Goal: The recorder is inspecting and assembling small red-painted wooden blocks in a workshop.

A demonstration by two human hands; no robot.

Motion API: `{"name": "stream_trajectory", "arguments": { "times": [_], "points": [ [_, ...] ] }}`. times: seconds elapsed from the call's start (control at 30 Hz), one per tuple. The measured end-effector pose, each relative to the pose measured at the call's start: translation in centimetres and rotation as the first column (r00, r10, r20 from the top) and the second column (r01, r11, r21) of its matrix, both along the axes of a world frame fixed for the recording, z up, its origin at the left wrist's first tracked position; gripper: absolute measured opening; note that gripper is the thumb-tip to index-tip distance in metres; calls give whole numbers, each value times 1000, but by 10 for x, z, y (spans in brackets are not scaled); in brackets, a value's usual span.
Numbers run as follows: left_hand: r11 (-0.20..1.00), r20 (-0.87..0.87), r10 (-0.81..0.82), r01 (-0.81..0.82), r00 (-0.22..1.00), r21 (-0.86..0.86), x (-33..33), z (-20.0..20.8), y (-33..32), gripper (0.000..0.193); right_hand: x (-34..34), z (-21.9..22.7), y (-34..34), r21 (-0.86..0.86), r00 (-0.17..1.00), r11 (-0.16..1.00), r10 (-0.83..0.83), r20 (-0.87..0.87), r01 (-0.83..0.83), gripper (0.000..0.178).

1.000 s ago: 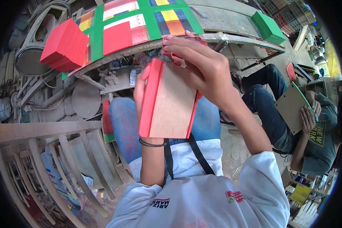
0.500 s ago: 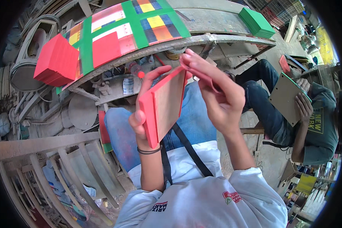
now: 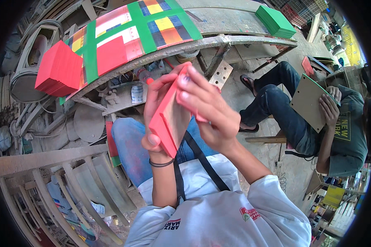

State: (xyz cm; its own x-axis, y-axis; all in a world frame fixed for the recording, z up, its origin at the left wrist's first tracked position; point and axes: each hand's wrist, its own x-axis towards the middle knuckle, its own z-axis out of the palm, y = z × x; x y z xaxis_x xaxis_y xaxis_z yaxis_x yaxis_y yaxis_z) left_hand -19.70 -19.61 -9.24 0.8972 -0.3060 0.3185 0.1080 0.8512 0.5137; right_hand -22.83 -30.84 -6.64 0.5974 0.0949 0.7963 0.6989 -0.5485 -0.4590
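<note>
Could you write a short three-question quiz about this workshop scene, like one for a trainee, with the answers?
1. True or false: the left hand holds the red-edged board.
2. Multiple choice: what colour is the stack toward the right end of the bench? a) blue b) green c) yellow
3. Fill in: the right hand holds a thin ___ piece.

Key: 1. True. 2. b) green. 3. Red.

Cluttered workshop, paint-marked bench (image 3: 231,25), red stack (image 3: 58,68) and green stack (image 3: 275,21) of flat pieces, co-worker (image 3: 345,142) holding a panel (image 3: 311,103).
</note>
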Motion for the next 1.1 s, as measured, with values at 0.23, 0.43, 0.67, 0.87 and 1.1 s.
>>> {"name": "stream_trajectory", "arguments": {
  "times": [0.23, 0.43, 0.67, 0.87, 1.1],
  "points": [
    [995, 112, 7, -18, 994, 98, 7, -8, 9, 103, -14, 10, 8, 43, 992, 993, 109, -62, -106, 34],
    [967, 358, 22, -111, 933, 229, 13, -12, 16, 102, -21, 22, -2, 31, 987, 993, 117, -113, -114, 33],
    [983, 401, -53, -23, 914, 183, 12, -9, 22, 110, -7, 22, -21, -107, 995, 994, -3, -103, -8, 34],
    [986, 395, -50, -18, 917, 168, 13, -11, 20, 114, -27, 32, -12, -26, 975, 988, 145, -170, -151, 34],
    [975, 357, -11, -69, 934, 210, 14, -10, 21, 109, -33, 40, -4, -38, 957, 969, 236, -170, -246, 24]
  ]
}}
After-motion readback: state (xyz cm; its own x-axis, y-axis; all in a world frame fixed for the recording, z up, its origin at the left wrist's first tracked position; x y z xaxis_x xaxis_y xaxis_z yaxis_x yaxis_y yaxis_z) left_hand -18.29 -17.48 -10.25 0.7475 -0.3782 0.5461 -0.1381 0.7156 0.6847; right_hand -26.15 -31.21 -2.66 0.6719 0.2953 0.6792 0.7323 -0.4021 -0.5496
